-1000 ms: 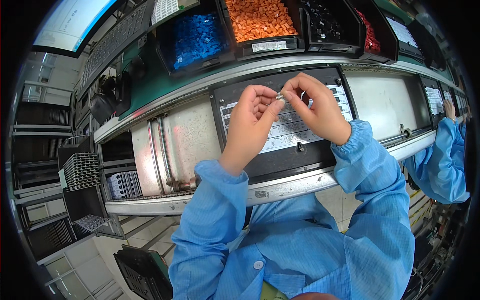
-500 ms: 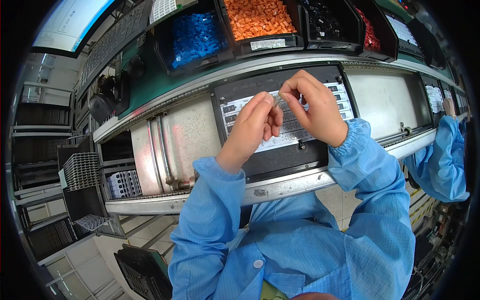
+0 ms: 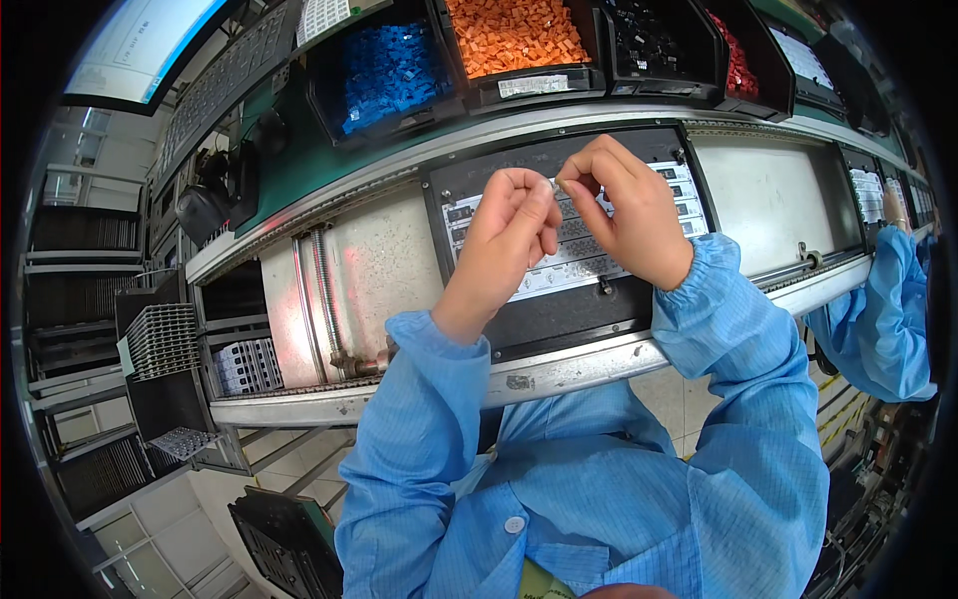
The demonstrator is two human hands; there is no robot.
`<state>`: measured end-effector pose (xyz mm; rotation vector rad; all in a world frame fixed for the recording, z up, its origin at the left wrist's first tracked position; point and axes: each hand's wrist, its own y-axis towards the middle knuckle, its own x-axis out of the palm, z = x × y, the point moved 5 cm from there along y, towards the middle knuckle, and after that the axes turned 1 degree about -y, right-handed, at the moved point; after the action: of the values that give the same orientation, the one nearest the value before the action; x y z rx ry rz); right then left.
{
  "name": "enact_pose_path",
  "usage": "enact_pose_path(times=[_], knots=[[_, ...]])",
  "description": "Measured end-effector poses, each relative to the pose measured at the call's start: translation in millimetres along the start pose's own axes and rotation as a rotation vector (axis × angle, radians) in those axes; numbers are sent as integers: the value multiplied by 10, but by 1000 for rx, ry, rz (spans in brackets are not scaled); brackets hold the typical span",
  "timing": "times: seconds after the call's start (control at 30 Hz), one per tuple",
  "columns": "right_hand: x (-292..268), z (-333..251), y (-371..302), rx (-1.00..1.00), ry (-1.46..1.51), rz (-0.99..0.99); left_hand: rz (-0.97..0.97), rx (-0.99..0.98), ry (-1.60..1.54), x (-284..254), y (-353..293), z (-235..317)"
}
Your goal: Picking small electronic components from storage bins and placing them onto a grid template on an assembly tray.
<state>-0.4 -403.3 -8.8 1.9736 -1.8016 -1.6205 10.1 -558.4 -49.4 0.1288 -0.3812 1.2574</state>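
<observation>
At centre frame, the left hand point(image 3: 504, 235) and right hand point(image 3: 629, 215) meet fingertip to fingertip — both pinched shut on a tiny pale part point(image 3: 555, 185) above the dark fixture board point(image 3: 559, 299) on the worktop point(image 3: 399, 260). Beyond, along the top edge, sit bins of blue pieces point(image 3: 384, 75) and orange pieces point(image 3: 514, 35).
</observation>
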Motion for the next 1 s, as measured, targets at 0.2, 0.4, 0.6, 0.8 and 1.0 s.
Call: enact_pose_path(times=[0.2,0.4,0.6,0.8,1.0], knots=[[18,-27,-18,-31,-16,-1,26,58,158,-115,32,-145],[4,-22,-8,-25,-33,11,-8,-72,-81,-105,-7,-76],[4,-38,-10,-89,-58,6,-14,-63,-75,-98,33,-109],[-46,-103,33,23,224,-20,-151,-121,-389,-123,25,-124],[-55,-13,13,-53,163,28,-46,-108,-294,-90,9,-57]])
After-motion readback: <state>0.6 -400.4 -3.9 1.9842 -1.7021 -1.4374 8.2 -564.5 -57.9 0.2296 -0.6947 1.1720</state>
